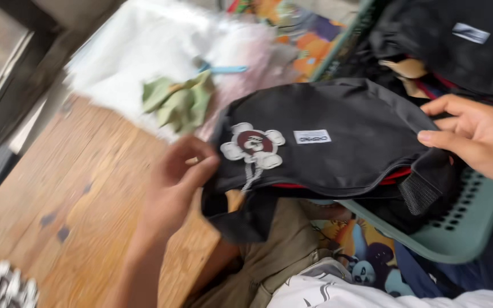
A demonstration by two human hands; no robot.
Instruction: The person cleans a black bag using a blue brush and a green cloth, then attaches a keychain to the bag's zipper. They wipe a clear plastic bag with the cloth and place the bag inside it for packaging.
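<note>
nearest the camera, at the bottom edge, lay a white cloth with black lines [338, 291] and beside it a khaki garment [269, 256]. above them one black garment [338, 137], with one flower-shaped patch [253, 145] and one small white label [312, 137], was held between two hands over the rim of one green plastic laundry basket [463, 228]. the left hand [181, 171] pinched the garment's left edge between thumb and curled fingers, just beside the patch. the right hand [475, 140] gripped the right end, fingers pressed together on top of the cloth. more dark clothes [457, 40] filled the basket behind. on the wooden floor [75, 194] sat a white sheet [138, 51] carrying one bunch of pale green leaves [181, 100] and one blue stick-like thing [223, 69], too blurred to tell.
</note>
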